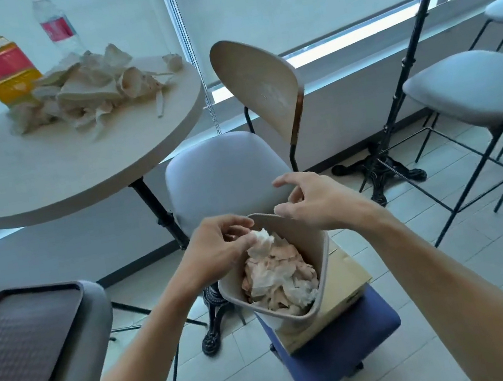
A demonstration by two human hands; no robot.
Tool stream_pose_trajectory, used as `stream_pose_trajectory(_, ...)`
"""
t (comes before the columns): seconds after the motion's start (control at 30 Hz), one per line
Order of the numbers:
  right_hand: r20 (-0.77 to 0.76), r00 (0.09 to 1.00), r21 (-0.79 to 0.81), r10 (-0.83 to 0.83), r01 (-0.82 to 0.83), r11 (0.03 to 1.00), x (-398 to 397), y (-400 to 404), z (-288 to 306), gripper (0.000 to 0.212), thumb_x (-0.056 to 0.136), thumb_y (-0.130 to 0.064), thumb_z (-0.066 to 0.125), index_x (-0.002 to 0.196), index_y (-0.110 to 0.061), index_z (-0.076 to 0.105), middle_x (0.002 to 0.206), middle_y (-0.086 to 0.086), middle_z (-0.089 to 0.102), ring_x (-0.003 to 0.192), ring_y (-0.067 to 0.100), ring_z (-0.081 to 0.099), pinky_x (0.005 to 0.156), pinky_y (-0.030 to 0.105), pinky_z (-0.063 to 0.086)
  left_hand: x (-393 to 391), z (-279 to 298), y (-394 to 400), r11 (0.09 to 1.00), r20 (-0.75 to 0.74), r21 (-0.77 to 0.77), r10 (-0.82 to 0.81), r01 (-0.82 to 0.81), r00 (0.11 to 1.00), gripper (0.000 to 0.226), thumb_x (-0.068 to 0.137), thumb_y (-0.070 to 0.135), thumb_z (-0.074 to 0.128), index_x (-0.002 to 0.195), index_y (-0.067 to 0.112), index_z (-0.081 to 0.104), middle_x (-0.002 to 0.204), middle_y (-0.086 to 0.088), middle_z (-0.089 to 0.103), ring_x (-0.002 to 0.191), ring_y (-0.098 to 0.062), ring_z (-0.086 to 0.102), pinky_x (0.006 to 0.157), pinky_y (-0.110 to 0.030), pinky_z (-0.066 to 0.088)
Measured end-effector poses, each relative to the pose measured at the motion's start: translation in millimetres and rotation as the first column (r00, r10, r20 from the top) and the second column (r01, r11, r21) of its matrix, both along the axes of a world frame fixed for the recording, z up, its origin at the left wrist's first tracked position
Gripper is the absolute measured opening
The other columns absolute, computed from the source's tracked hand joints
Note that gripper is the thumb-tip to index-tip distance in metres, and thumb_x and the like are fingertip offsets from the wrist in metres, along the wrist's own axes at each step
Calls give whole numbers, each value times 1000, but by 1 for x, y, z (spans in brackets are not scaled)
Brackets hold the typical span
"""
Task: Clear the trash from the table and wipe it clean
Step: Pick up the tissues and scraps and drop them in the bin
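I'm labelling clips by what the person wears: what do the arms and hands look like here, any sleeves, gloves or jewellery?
Both arms are bare up to the frame's lower edge, with no sleeve showing. The left hand and right hand are ungloved; no ring, watch or bracelet is visible on either.

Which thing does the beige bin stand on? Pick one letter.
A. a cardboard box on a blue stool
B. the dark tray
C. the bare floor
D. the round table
A: the bin, full of crumpled paper, rests on a cardboard box atop the blue stool.
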State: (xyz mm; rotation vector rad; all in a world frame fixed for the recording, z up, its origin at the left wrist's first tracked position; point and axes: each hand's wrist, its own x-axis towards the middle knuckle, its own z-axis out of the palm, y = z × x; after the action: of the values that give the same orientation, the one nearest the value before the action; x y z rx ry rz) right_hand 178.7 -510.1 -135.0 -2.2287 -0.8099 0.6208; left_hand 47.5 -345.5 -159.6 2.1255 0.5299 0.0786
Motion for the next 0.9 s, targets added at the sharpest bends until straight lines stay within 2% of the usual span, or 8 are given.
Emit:
stream_pose_trajectory(0.13,-17,998,138,60,-57,989,-5,8,14,47,93,-38,62,138,-36,48,101,-11,60,91,5,60,80,22,45,-2,8,11,999,3,49,4,-4,1000,21,84,26,75,104,29,72,99,10,72,89,-5,68,87,-31,56)
stream_pose_trajectory(0.43,15,988,247,153,-152,957,-8,57,64,35,95,-34,62,129,-29,58,105,-5,61,91,7,61,74,16,47,-8,76,57,995,249,74,45,-66,968,16,84,19,74,92,32,73,87,5,72,78,-4,67,72,-20,52)
stream_pose_trajectory(0.6,90,989,299,120,-142,944,-2,98,99,28,92,-33,64,120,-28,64,99,-7,64,86,8,64,81,25,52,-12,112,94,991,317,102,51,-87,947,15,85,21,73,94,33,72,87,6,73,80,-5,68,67,-16,51)
stream_pose_trajectory(0.67,119,986,335,113,-147,931,1,118,113,25,93,-30,64,117,-24,65,96,-4,64,81,7,62,75,22,51,-12,125,114,987,325,121,62,-107,944,15,86,22,72,95,33,72,87,7,73,80,-4,67,65,-15,49)
stream_pose_trajectory(0.77,167,983,359,76,-132,924,6,149,129,17,92,-26,63,108,-24,67,89,2,66,73,6,59,68,20,50,-13,139,146,979,336,148,81,-138,938,14,86,21,72,95,31,72,89,5,72,81,-3,66,69,-17,49)
stream_pose_trajectory(0.9,248,968,351,26,-115,929,12,192,142,16,92,-20,59,104,-24,69,84,-3,65,81,15,64,71,22,52,-11,153,191,975,340,145,112,-170,934,12,87,17,71,93,28,72,89,2,72,75,-1,66,67,-16,48)
